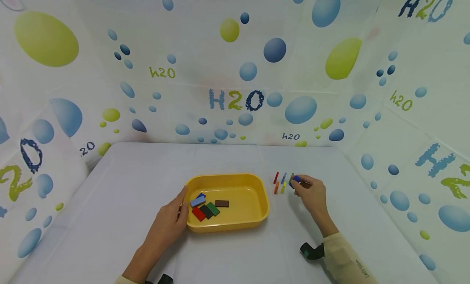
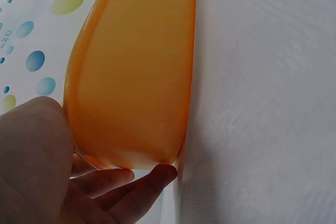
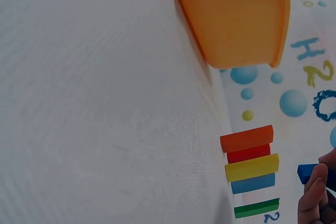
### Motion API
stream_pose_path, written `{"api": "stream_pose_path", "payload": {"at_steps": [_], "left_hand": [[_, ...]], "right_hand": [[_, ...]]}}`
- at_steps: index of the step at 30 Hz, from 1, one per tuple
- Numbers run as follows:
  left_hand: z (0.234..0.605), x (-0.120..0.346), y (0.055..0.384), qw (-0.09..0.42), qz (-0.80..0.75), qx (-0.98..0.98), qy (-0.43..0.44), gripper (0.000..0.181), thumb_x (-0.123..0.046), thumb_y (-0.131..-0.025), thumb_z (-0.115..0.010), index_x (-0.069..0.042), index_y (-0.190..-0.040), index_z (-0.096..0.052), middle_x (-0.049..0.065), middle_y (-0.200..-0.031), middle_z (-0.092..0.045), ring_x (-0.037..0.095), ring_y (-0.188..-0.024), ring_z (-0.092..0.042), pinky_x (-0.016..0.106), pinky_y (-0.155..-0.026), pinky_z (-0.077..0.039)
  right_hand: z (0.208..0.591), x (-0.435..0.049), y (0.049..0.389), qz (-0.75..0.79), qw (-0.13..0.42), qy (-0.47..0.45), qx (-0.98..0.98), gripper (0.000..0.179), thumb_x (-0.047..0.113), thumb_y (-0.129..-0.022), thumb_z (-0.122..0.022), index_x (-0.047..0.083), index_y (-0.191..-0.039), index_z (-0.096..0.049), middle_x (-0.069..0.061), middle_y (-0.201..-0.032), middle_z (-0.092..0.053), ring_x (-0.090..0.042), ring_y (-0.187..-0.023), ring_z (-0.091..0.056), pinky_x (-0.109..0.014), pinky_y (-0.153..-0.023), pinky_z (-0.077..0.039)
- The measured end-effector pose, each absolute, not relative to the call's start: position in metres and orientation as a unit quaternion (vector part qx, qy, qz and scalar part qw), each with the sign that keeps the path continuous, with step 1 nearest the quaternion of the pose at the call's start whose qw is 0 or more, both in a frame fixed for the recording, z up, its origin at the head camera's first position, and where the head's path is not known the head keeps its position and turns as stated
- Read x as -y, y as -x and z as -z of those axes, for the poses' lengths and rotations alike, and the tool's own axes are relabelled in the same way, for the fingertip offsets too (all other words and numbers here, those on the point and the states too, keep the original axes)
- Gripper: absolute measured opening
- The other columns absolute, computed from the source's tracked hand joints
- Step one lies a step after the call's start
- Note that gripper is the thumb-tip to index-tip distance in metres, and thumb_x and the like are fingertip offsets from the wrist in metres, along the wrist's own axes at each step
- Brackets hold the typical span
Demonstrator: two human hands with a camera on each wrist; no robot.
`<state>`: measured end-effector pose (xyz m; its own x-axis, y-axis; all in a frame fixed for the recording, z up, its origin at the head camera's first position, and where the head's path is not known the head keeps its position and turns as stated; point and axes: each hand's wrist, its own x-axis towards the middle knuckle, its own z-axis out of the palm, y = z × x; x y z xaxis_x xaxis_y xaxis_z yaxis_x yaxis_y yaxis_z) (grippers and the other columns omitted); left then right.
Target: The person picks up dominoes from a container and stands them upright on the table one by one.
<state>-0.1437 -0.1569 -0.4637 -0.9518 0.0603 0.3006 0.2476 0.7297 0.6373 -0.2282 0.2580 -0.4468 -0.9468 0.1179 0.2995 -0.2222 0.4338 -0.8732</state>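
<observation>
My left hand holds the left end of a yellow plastic tray. In the left wrist view its fingertips lie against the tray's end wall, low near the tabletop. My right hand pinches a dark blue domino-like block, seen in the right wrist view just above the table. Close by, small blocks stand on edge in short rows: red, orange, light blue, yellow and green. The right hand partly hides the green one in the head view.
Inside the tray's left half lie loose blocks: light blue, red, black, green, brown and a partly covered blue one. A white cloth covers the table. Bubble-printed sheets hang behind and at both sides.
</observation>
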Motion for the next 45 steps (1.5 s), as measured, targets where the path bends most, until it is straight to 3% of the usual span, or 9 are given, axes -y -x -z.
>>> {"api": "stream_pose_path", "payload": {"at_steps": [12,21,45], "left_hand": [[0.463,0.157,0.143,0.132,0.358,0.921,0.084,0.054,-0.011,-0.106,-0.053,0.003,-0.157,-0.041,0.023,-0.145,-0.057,0.026,-0.103,-0.066,0.048,-0.09,-0.056],[0.464,0.157,0.144,0.129,0.359,0.921,0.081,0.054,-0.011,-0.106,-0.053,0.002,-0.157,-0.04,0.023,-0.144,-0.058,0.023,-0.098,-0.064,0.048,-0.09,-0.056],[0.464,0.157,0.143,0.138,0.358,0.919,0.087,0.054,-0.01,-0.106,-0.053,0.004,-0.156,-0.042,0.023,-0.141,-0.06,0.021,-0.093,-0.063,0.046,-0.088,-0.057]], "right_hand": [[0.457,-0.264,0.234,-0.476,0.153,-0.003,0.866,0.018,0.011,-0.094,-0.078,-0.003,-0.104,-0.078,-0.015,-0.081,-0.073,-0.016,-0.065,-0.065,-0.023,-0.052,-0.049],[0.466,-0.266,0.245,-0.424,0.141,-0.023,0.894,0.012,0.01,-0.093,-0.078,-0.001,-0.098,-0.076,-0.005,-0.076,-0.066,-0.017,-0.062,-0.06,-0.024,-0.053,-0.048],[0.477,-0.265,0.259,-0.362,0.098,-0.032,0.926,0.022,0.011,-0.088,-0.082,-0.001,-0.103,-0.071,-0.002,-0.075,-0.06,-0.017,-0.066,-0.053,-0.028,-0.056,-0.043]]}}
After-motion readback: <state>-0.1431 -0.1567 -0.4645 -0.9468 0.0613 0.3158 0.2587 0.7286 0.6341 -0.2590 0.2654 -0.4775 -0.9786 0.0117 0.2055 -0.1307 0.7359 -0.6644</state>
